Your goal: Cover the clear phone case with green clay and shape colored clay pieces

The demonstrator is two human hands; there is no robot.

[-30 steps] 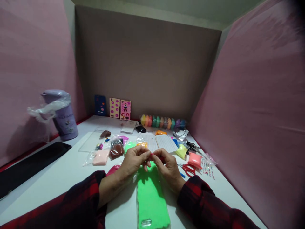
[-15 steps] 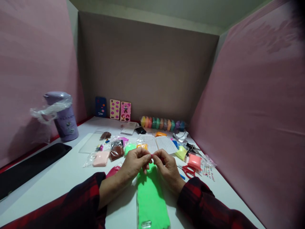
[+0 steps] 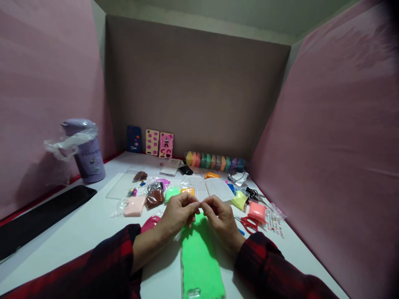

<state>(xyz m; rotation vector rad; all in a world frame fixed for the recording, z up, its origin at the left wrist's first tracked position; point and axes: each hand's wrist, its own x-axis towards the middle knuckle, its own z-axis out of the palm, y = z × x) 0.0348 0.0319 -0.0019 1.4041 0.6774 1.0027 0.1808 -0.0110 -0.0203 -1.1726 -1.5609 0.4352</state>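
My left hand [image 3: 177, 216] and my right hand [image 3: 221, 220] meet fingertip to fingertip, both closed in a pinch. Between them is a small piece of pink clay [image 3: 200, 204], mostly hidden by the fingers. Directly below lies a phone case covered in bright green clay [image 3: 201, 257], with an uncovered cutout at its near end. A packet of dark pink clay [image 3: 151, 223] lies beside my left wrist. Red-handled scissors [image 3: 248, 224] rest to the right of my right hand.
Bagged clay in brown [image 3: 155, 196], peach [image 3: 134, 206], yellow [image 3: 239, 200] and coral [image 3: 257, 212] surrounds an open notebook [image 3: 220, 189]. Decorated phone cases [image 3: 152, 142] lean on the back wall beside a row of clay packs [image 3: 215, 161]. A purple tumbler [image 3: 90, 158] stands left.
The whole view has shifted slightly, so things sit a little further right. My hands keep the same pinch, and less of the pink clay shows between the fingertips.
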